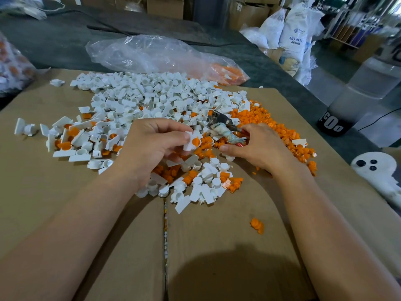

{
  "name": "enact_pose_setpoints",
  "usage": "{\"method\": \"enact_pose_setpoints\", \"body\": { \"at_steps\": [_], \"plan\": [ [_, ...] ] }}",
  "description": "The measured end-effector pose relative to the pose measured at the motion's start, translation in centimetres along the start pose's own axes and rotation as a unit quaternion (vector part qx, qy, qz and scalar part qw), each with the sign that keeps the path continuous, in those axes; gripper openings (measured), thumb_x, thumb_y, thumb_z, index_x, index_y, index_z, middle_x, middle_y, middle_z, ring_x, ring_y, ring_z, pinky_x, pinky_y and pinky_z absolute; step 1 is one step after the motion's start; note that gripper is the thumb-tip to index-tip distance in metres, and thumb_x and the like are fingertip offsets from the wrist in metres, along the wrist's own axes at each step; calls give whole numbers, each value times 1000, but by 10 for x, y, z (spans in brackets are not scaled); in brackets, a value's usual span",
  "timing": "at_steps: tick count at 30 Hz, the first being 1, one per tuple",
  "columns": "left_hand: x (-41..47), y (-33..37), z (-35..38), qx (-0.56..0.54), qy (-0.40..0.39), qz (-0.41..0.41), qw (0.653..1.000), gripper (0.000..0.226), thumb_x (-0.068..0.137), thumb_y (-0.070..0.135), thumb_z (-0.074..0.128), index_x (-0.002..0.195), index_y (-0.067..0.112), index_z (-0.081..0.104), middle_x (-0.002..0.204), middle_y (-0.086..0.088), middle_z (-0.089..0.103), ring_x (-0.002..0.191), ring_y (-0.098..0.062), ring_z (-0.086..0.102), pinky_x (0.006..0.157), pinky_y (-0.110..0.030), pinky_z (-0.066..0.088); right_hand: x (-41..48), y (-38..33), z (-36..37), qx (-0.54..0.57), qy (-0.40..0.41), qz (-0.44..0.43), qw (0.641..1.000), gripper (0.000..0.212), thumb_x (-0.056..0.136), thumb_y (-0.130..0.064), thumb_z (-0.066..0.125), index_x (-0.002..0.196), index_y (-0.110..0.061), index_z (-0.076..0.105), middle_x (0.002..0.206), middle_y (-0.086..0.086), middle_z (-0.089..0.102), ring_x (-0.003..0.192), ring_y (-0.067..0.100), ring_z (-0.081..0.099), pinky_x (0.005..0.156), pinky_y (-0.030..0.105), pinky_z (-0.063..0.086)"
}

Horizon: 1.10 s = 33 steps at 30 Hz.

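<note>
Cardboard [65, 213] nearest, flat on bench, seam down middle. Bare stretch along near edge, only a lone orange plug [257, 225] right of seam. Forearms in from below, over that open stretch.

Left grip [152, 144] pinching white cap [192, 142], orange insert showing in it, raised just above loose parts at centre. Right grip [253, 146] clenched round tool [225, 130]: red handle, taped middle, metal head pointing up-left, near the cap.

Beyond the grips, white caps pile [141, 94] across left and centre and orange plugs pile [271, 124] to right, mixed at the join. Orange pile close to cardboard's right edge. Open cardboard at left, a few stray caps on it.

Behind piles, clear bag [152, 53] lying on dark bench [54, 40], mostly slack, orange pieces in its right end. Second bag [10, 61] at left frame edge, orange and white parts inside.

Right, off bench, translucent bin [368, 88], contents not readable. Far right, white sacks [297, 29].
</note>
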<state>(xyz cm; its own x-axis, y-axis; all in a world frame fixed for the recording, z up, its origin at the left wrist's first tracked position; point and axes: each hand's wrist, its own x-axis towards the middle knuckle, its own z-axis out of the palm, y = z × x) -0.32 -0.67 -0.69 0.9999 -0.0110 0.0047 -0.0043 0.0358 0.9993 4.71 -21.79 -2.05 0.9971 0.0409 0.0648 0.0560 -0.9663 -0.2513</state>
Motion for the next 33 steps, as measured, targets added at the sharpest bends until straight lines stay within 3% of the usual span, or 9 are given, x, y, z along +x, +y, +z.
{"method": "enact_pose_setpoints", "body": {
  "at_steps": [5, 9, 17, 24, 29, 31, 33],
  "plan": [
    [8, 0, -6, -180, 53, -77, 979, 10, 90, 4, 54, 82, 7, 57, 62, -7, 69, 55, -15, 67, 44, -19, 51, -1, -1, 0, 0, -2, 1, 1000, 78, 69, -68, 58, 126, -15, 47, 120, 9, 47, 113, 25, 42, 79, 31, 30],
    [14, -1, -11, -297, 109, -107, 943, 21, 97, 15, 46, 78, 7, 52, 63, -10, 70, 56, -15, 68, 44, -18, 51, -1, -2, -1, -5, -3, 1, 1000, 78, 70, -67, 58, 127, -14, 47, 121, 10, 46, 114, 25, 42, 81, 32, 32],
    [19, -1, -21, -409, 269, -69, 869, 20, 98, 15, 41, 80, 9, 47, 58, -7, 69, 56, -14, 68, 50, -17, 50, -1, -3, -1, -14, -9, 2, 1000, 75, 70, -69, 56, 122, -16, 49, 115, 8, 47, 109, 24, 43, 80, 32, 33],
    [19, 1, -25, -454, 329, -55, 827, 17, 98, 16, 39, 84, 11, 46, 79, -12, 68, 59, -17, 70, 54, -20, 52, -1, -2, 0, -21, -12, 2, 1000, 75, 70, -71, 55, 121, -16, 49, 115, 8, 48, 109, 24, 43, 82, 34, 34],
    [18, 0, -24, -437, 320, -61, 838, 12, 98, 15, 41, 90, 10, 48, 77, -10, 69, 58, -15, 69, 53, -18, 51, -2, -2, -1, -24, -12, 2, 1000, 81, 67, -73, 53, 125, -16, 47, 118, 8, 47, 111, 24, 43, 82, 33, 34],
    [19, 1, -22, -339, 297, -77, 889, 8, 96, 13, 44, 94, 10, 51, 66, -4, 69, 52, -9, 66, 48, -16, 49, -2, -2, -1, -14, -12, 5, 1000, 84, 66, -73, 54, 127, -16, 46, 120, 7, 46, 113, 24, 42, 80, 31, 31],
    [19, -1, -18, -144, 254, -64, 954, 8, 92, 10, 53, 87, 14, 58, 66, 0, 67, 49, -5, 62, 43, -13, 45, -2, -2, -2, -6, -12, 5, 1000, 86, 65, -73, 54, 130, -17, 45, 122, 7, 45, 114, 23, 41, 80, 30, 30]
  ]
}}
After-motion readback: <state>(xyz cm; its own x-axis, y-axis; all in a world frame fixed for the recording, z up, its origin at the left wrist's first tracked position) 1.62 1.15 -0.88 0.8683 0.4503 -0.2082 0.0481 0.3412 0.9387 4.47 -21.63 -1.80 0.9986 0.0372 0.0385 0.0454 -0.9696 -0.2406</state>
